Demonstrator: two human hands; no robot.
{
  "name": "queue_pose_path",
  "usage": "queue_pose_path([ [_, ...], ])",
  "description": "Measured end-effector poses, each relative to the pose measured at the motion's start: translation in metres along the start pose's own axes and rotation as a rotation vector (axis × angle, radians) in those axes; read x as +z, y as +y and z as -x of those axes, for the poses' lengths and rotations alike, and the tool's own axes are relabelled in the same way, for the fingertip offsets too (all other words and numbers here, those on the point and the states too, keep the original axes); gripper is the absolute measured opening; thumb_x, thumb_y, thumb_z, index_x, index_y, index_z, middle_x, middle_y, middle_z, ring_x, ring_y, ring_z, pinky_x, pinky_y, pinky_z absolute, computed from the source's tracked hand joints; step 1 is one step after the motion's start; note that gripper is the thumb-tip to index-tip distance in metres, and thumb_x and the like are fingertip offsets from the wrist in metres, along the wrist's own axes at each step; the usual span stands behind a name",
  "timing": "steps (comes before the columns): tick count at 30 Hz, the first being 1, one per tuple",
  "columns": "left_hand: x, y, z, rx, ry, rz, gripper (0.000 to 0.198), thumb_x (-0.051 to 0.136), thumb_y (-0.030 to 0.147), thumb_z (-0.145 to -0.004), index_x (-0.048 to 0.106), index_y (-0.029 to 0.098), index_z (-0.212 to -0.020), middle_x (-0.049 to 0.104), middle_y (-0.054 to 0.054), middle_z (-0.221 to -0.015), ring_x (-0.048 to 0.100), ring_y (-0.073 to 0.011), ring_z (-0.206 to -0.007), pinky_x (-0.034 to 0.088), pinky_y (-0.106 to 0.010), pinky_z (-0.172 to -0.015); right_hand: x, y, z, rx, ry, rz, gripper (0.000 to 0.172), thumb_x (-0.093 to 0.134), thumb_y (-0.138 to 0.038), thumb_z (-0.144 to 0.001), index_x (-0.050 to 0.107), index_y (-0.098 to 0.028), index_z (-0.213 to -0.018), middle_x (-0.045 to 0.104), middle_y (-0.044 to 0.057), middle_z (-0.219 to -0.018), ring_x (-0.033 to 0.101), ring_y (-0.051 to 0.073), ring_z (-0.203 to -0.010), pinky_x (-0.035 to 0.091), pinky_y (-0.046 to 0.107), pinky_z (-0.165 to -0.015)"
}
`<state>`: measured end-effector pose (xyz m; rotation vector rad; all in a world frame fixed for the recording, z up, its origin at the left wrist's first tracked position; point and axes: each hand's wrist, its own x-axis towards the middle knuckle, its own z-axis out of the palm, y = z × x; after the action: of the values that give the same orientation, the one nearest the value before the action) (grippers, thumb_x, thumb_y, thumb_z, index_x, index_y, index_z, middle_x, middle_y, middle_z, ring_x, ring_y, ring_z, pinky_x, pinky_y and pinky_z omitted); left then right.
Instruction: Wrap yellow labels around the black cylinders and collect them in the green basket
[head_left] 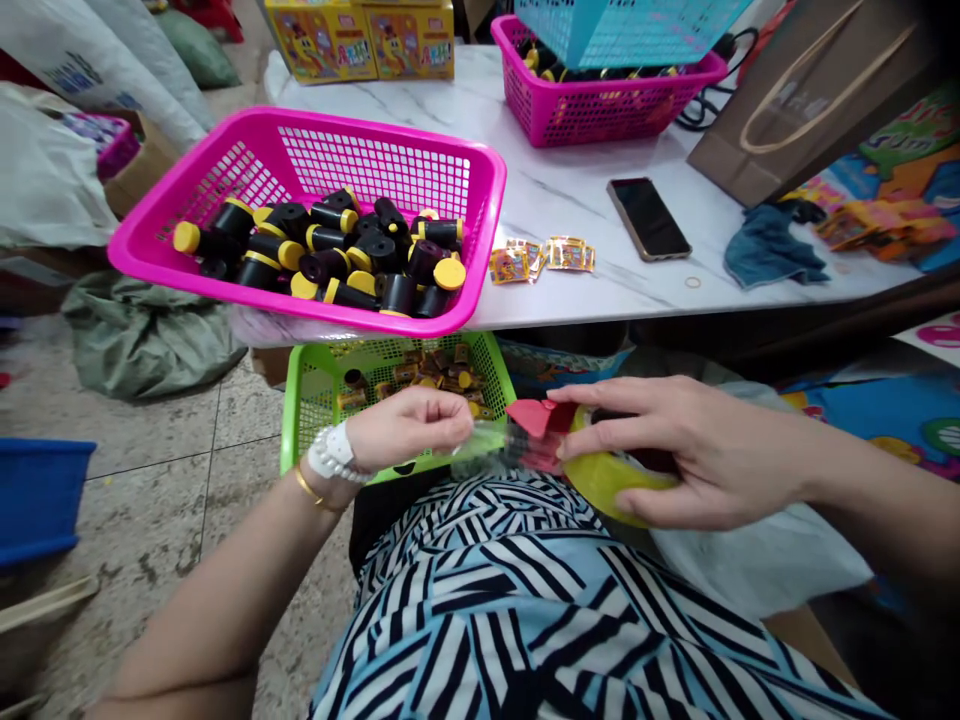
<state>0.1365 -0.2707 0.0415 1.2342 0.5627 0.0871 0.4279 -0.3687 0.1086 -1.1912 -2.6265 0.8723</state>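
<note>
striped shirt (480, 620) up close, both hands over a clear plastic strip (480, 445)

left hand (409, 428) is pinching the strip between thumb and fingers, and right hand (697, 450) is spread with its fingers on a yellow roll (607, 480) that has a red tab (534, 415) on it. the strip runs from the left hand right up to the red tab. a green basket (294, 420) of little brown tubes (427, 370) sits just past the left hand. further on, a pink basket (465, 150) of black tubes (345, 295) with yellow caps sits on the marble table (570, 200), near a phone (649, 218) and some small packets (540, 260).
</note>
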Motion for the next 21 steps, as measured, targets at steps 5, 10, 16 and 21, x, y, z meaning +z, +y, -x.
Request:
queue_pose_path([
  [5, -0.003, -0.024, -0.011, 0.152, 0.263, 0.633, 0.064, 0.059, 0.077, -0.07, 0.068, 0.013, -0.072, 0.058, -0.004, -0.065, 0.055, -0.0167, -0.065, 0.047, -0.031, -0.066, 0.004, 0.01, -0.006, 0.047, 0.138, 0.011, 0.046, 0.068, -0.03, -0.078, 0.066, -0.029, -0.124, 0.046, 0.006, -0.15, 0.059, 0.029, -0.123, 0.049, 0.038, -0.1],
  [10, 0.02, -0.044, -0.011, 0.11, 0.356, 0.734, 0.083, 0.057, 0.085, -0.061, 0.07, 0.009, -0.093, 0.068, -0.013, -0.085, 0.063, -0.0226, -0.079, 0.05, -0.034, -0.072, 0.008, 0.013, -0.011, 0.053, 0.114, -0.007, 0.049, 0.068, -0.028, -0.078, 0.064, -0.03, -0.126, 0.043, 0.007, -0.152, 0.057, 0.029, -0.125, 0.048, 0.04, -0.102],
  [16, 0.033, -0.045, -0.028, 0.139, 0.641, 0.538, 0.055, 0.086, 0.043, -0.063, 0.064, 0.014, -0.104, 0.067, -0.005, -0.088, 0.06, -0.0142, -0.079, 0.045, -0.026, -0.071, 0.021, 0.019, -0.023, 0.005, 0.114, -0.085, 0.052, 0.068, -0.027, -0.078, 0.062, -0.028, -0.129, 0.042, 0.007, -0.153, 0.054, 0.027, -0.129, 0.045, 0.038, -0.106],
  [21, 0.024, -0.049, -0.035, 0.18, 0.522, 0.535, 0.039, 0.086, 0.035, -0.064, 0.068, 0.012, -0.089, 0.066, -0.003, -0.081, 0.058, -0.0113, -0.07, 0.043, -0.025, -0.066, 0.025, 0.023, -0.026, -0.022, 0.113, -0.167, 0.053, 0.067, -0.027, -0.079, 0.06, -0.026, -0.131, 0.043, 0.008, -0.152, 0.049, 0.027, -0.135, 0.041, 0.038, -0.11],
])
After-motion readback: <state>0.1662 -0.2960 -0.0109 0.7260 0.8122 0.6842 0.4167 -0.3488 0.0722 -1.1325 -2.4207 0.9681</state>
